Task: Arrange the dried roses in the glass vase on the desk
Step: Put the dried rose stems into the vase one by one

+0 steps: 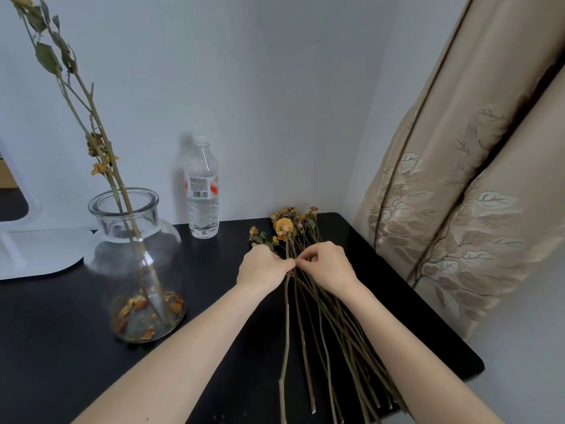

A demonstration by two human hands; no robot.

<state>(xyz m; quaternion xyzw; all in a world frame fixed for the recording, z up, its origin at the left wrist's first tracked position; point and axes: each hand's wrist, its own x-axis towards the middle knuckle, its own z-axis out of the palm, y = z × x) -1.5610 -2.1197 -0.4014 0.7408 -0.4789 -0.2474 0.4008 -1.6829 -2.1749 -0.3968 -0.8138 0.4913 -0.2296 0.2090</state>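
Hands, left [263,267] and right [329,266], seemingly pinch dried roses [284,228] lying beneath them.

This looks like a room in a home. A soft tan curtain [458,209] with sewn leaves hangs on the right, by a plain white wall [244,87]. A black desk [55,332] sits in the corner, with a water bottle [202,191] at the far edge and a glass vase [165,255] on the left.

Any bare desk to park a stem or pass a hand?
Free: front-left desk before the glass vase; the strip between vase and rose bundle, crossed by the left forearm; gap between water bottle and rose heads. Crowded: right side, under the bundle, left hand, right hand.
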